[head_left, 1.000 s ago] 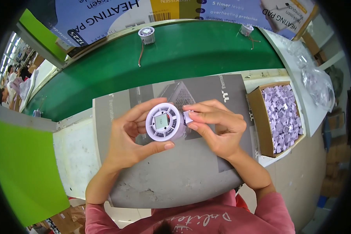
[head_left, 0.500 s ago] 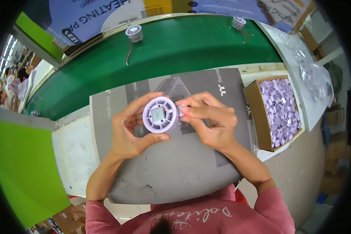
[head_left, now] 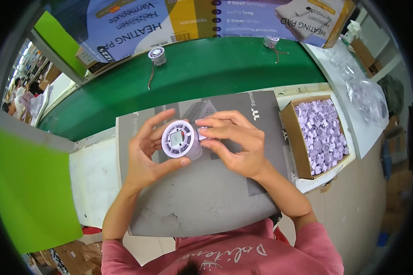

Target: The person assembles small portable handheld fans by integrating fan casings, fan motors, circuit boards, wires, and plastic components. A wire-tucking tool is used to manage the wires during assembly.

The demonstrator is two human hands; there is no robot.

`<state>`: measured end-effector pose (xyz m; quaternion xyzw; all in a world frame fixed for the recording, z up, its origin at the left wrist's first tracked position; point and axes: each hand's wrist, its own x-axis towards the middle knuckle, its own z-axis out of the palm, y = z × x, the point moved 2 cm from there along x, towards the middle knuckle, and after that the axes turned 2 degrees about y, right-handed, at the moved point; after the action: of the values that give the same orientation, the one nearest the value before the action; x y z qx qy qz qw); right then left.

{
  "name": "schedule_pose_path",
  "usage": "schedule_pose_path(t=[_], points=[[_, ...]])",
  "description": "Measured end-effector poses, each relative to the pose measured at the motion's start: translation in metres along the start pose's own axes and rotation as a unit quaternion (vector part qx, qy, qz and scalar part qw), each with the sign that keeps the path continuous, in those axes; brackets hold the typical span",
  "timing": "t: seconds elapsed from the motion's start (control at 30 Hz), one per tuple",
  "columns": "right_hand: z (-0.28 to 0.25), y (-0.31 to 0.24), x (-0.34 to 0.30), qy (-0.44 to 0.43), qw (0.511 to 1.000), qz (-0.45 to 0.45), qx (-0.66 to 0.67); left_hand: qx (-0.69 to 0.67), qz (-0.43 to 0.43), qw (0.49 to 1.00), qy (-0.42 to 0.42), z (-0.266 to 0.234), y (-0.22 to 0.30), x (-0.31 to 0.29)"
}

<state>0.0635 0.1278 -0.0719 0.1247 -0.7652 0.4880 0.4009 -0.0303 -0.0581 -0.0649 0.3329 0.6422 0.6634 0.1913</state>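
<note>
My left hand (head_left: 143, 153) is wrapped round a white-lilac cylindrical housing (head_left: 191, 143), its thumb along the lower side and the index finger raised off the top. The vented round end, with a square pale plate in its middle and a bit of red inside, faces up toward me. At the housing's right side my right hand (head_left: 245, 145) pinches a small lilac plastic piece (head_left: 202, 133) between thumb and fingers. That piece is against or very close to the housing wall; its contact is partly hidden by the fingertips.
A grey cardboard box (head_left: 183, 201) lies flat under my hands. To the right stands an open carton (head_left: 303, 151) full of small lilac pieces. Beyond runs a green conveyor belt (head_left: 206, 68) carrying two similar housings (head_left: 157, 56) with wires. A green panel (head_left: 27, 188) stands left.
The view has tilted, so the scene sits lower. Both hands and the housing have shifted slightly left over the grey box. My left index finger has lifted away from the housing.
</note>
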Motion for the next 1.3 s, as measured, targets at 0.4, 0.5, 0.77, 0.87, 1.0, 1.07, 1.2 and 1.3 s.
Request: schedule_pose_path(t=[0.4,0.5,0.77,0.87,1.0,1.07,1.2,1.3], points=[[0.031,-0.018,-0.008,-0.149,0.989,0.005,0.016,0.371,-0.035,0.926,-0.052,-0.019,0.038,-0.034],[0.04,-0.022,-0.014,-0.187,0.972,0.117,0.085,0.341,-0.069,0.934,-0.079,-0.015,0.037,-0.035],[0.022,-0.036,0.0,-0.147,0.987,0.063,0.008,0.106,0.01,0.994,0.004,-0.029,0.038,-0.048],[0.018,-0.053,0.009,-0.11,0.993,0.016,-0.033,0.098,0.061,0.993,0.01,-0.025,0.042,-0.054],[0.017,-0.062,0.012,-0.085,0.995,-0.044,-0.036,0.102,0.117,0.987,0.029,-0.019,0.05,-0.06],[0.016,-0.066,0.013,-0.086,0.995,-0.052,-0.016,0.095,0.131,0.986,0.031,-0.019,0.048,-0.064],[0.013,-0.075,0.014,-0.103,0.994,-0.044,-0.005,0.056,0.153,0.986,0.031,-0.021,0.042,-0.067],[0.013,-0.078,0.014,-0.111,0.993,-0.035,-0.011,0.035,0.155,0.986,0.048,-0.017,0.043,-0.068]])
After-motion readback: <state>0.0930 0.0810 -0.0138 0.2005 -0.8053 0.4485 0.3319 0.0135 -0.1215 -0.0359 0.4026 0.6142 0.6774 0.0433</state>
